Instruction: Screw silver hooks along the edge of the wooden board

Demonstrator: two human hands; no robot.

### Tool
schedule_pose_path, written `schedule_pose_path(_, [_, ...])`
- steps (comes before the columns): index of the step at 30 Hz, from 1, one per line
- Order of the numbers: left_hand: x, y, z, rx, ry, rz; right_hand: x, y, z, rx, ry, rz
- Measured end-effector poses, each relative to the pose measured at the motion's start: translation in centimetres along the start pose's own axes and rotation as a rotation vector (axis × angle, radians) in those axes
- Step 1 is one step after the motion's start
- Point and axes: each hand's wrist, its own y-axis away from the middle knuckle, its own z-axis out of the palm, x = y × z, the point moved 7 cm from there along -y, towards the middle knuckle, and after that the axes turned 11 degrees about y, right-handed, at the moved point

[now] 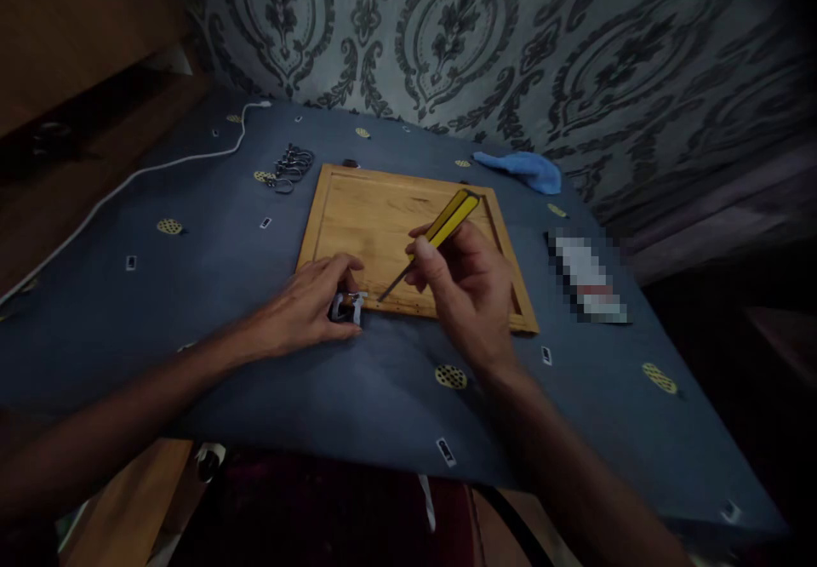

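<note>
My right hand (469, 294) is closed around the yellow and black handle of a screwdriver (443, 228). Its thin shaft slopes down to the left, with the tip close to the front edge of a framed wooden board (376, 218) lying flat. At that same edge, my left hand (319, 299) curls its thumb and fingers around a small metal fitting (357, 305). The fingers partly hide the fitting, so its full shape does not show. Small dark marks run along the board's edge to the right of the screwdriver tip.
Several dark metal hooks (292, 163) lie left of the board. A white cable (185, 158) runs along the left side. A blue cloth (523, 171) and a pixelated packet (587, 277) rest to the right. The patterned blue tablecloth (223, 243) meets a wallpapered wall.
</note>
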Motion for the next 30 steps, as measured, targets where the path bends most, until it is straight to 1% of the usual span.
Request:
schedule_pose_path(3, [0.1,0.0,0.0,0.008,-0.001,-0.004,-0.5,1.2,1.2,-0.028,-0.005,-0.041])
schedule_pose_path(5, [0.1,0.0,-0.1,0.012,-0.006,-0.01,-0.5,1.6,1.5,-0.025,0.021,-0.074])
schedule_pose_path(8, [0.2,0.0,-0.1,0.012,-0.005,-0.019,-0.4,1.8,1.3,0.016,0.044,-0.094])
schedule_pose_path(11, [0.1,0.0,-0.1,0.01,0.0,-0.025,-0.3,1.8,1.1,0.031,0.065,-0.082])
schedule_pose_path(21, [0.1,-0.1,0.0,-0.004,-0.016,-0.009,-0.3,1.6,1.9,-0.018,0.071,-0.099])
schedule_pose_path(30, [0.0,-0.1,0.0,-0.002,-0.014,-0.024,-0.7,1.4,1.9,-0.03,0.074,-0.164])
